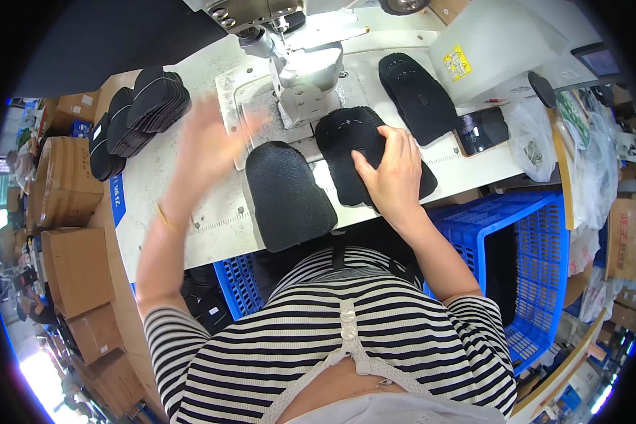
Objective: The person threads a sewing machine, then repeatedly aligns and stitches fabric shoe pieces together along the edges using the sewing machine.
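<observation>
From my end, the largest thing is the pale desk (169,233), with a blue crate (484,247) beside it at the right, holding something dark. The sewing machine (307,92) stands at the desk's far side. Three bundles (152,106) of black pads sit at the left; I can't tell whether they are finished or waiting.

My left hand (212,145) is blurred above the desk, its fingers seemingly spread and holding nothing. My right hand (396,173) rests on the middle pad (339,166), thumb and fingers apart on its surface; that pad lies flat just in front of the machine. The near pad (286,191) lies left of it, overhanging the desk edge, and the far pad (413,95) lies to the right.

Smallest are the pale marks (348,122) on the middle pad, perhaps stitching. I judge the work partway: three pads lie loose, the near one showing no such marks, and the bundles may be still to do.
</observation>
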The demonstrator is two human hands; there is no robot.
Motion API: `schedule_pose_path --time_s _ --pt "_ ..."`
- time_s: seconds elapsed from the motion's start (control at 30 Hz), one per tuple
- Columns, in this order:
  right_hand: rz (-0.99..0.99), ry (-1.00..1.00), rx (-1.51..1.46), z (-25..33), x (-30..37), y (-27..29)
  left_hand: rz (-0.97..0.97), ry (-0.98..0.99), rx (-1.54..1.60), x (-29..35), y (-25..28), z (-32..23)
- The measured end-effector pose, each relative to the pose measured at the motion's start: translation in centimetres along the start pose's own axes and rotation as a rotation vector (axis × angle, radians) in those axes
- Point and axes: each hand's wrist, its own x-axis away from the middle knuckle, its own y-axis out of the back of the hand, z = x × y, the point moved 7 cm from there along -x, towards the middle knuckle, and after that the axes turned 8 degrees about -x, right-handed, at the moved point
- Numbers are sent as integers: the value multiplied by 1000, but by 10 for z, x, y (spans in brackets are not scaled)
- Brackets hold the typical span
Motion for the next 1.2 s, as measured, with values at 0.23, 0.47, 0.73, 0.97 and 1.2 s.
schedule_pose_path --time_s 0.23,0.47,0.73,0.97,1.2 --pt "-136 48 -121 2 9 6 -303 -192 -200 86 -6 -42" --pt "-256 200 -642 50 -36 65 119 505 1545 73 -11 -13" --pt "405 -224 -1226 80 -40 15 -235 295 1565 69 14 -26" --pt "298 -112 -1142 79 -18 23 -363 293 1676 72 11 -10" --pt "296 -248 -1096 77 -21 22 -319 274 1687 62 16 -10"
